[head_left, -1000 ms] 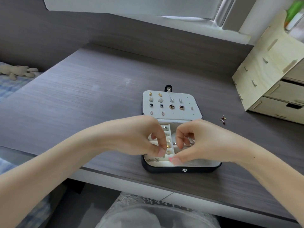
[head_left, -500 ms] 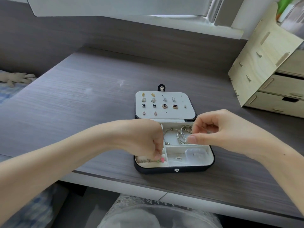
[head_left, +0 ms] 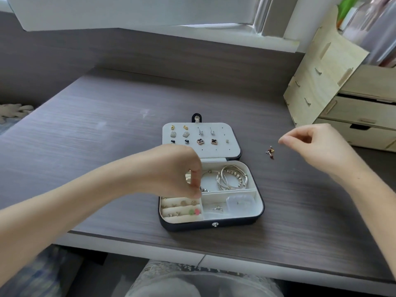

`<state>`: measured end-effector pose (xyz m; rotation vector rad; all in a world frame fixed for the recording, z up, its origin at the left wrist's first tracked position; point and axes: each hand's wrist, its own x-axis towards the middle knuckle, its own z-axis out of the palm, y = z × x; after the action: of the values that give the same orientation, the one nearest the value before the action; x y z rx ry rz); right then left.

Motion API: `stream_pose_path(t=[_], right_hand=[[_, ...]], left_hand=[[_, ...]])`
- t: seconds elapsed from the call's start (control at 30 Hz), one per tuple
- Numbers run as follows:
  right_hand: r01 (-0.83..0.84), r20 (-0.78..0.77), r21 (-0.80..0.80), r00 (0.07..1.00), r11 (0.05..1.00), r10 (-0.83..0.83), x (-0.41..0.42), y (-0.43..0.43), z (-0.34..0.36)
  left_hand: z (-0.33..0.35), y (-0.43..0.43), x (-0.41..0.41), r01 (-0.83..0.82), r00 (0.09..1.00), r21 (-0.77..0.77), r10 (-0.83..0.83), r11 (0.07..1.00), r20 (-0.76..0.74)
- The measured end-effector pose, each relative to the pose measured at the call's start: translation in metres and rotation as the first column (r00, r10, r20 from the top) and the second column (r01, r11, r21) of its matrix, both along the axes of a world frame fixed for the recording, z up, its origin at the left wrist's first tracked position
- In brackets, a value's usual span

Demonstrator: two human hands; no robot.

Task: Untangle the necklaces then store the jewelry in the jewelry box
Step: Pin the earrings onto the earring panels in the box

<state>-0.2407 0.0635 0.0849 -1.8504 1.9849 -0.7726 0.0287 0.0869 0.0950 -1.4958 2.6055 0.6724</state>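
Observation:
A black jewelry box (head_left: 214, 225) lies open on the grey desk, its lid (head_left: 231, 133) flat and studded with several earrings. Silver bangles (head_left: 232, 179) fill the back right compartment; a small clear case (head_left: 241, 202) sits in the front one. My left hand (head_left: 171, 170) hangs over the box's left side, fingers curled down onto the ring rolls (head_left: 180, 211); what the fingertips hold is hidden. My right hand (head_left: 317, 144) hovers right of the box, thumb and forefinger tips together with nothing visible between them, just beside a small loose jewelry piece (head_left: 270, 151) on the desk.
A wooden drawer organizer (head_left: 321, 82) stands at the back right, close behind my right hand. The desk's front edge (head_left: 235, 254) runs just below the box. A plush toy (head_left: 12, 110) lies off the desk at far left.
My right hand left the box and swung right toward the loose piece on the desk. My left hand stayed over the ring rolls, shifting slightly back.

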Motion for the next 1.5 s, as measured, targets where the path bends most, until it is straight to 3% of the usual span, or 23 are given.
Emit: stream_pose_path(t=[0.17, 0.6, 0.67, 0.77, 0.87, 0.93, 1.07, 1.2, 1.37, 1.5], right_hand=[[0.025, -0.261, -0.021, 0.965, 0.999, -0.029, -0.015, -0.015, -0.03], [-0.047, -0.367, -0.178, 0.93, 0.983, -0.022, -0.015, -0.033, -0.058], [-0.024, -0.306, -0.236, 0.951, 0.971, -0.051, -0.011, -0.028, -0.051], [-0.057, -0.052, -0.251, 0.998, 0.966, 0.045, 0.017, -0.007, -0.027], [-0.282, 0.166, -0.173, 0.936, 0.944, 0.31, 0.059, 0.028, -0.003], [-0.473, 0.195, -0.114, 0.851, 0.874, 0.487, 0.081, 0.047, 0.001], [-0.682, -0.028, -0.146, 0.727, 0.716, 0.687, 0.108, 0.06, -0.016], [-0.752, -0.292, -0.243, 0.659, 0.613, 0.693, 0.122, 0.064, -0.034], [-0.728, -0.433, -0.332, 0.683, 0.6, 0.589, 0.128, 0.07, -0.038], [-0.732, -0.51, -0.282, 0.662, 0.62, 0.55, 0.131, 0.076, -0.038]], left_hand=[[0.008, -0.013, -0.003, -0.079, 0.99, -0.019, 0.076, 0.997, -0.122], [0.01, -0.027, -0.006, -0.18, 0.934, -0.053, 0.154, 0.982, -0.323], [0.009, -0.025, -0.003, -0.199, 0.916, -0.051, 0.167, 0.979, -0.365], [0.006, -0.02, 0.007, -0.226, 0.886, -0.054, 0.182, 0.973, -0.427], [-0.003, -0.009, 0.02, -0.274, 0.838, -0.057, 0.209, 0.96, -0.503], [-0.01, -0.001, 0.029, -0.329, 0.793, -0.047, 0.249, 0.943, -0.556], [-0.024, 0.01, 0.047, -0.404, 0.725, -0.001, 0.32, 0.915, -0.61], [-0.031, 0.018, 0.056, -0.419, 0.698, 0.038, 0.348, 0.907, -0.625], [-0.035, 0.019, 0.059, -0.416, 0.682, 0.055, 0.352, 0.907, -0.641], [-0.035, 0.02, 0.058, -0.409, 0.667, 0.059, 0.342, 0.911, -0.662]])
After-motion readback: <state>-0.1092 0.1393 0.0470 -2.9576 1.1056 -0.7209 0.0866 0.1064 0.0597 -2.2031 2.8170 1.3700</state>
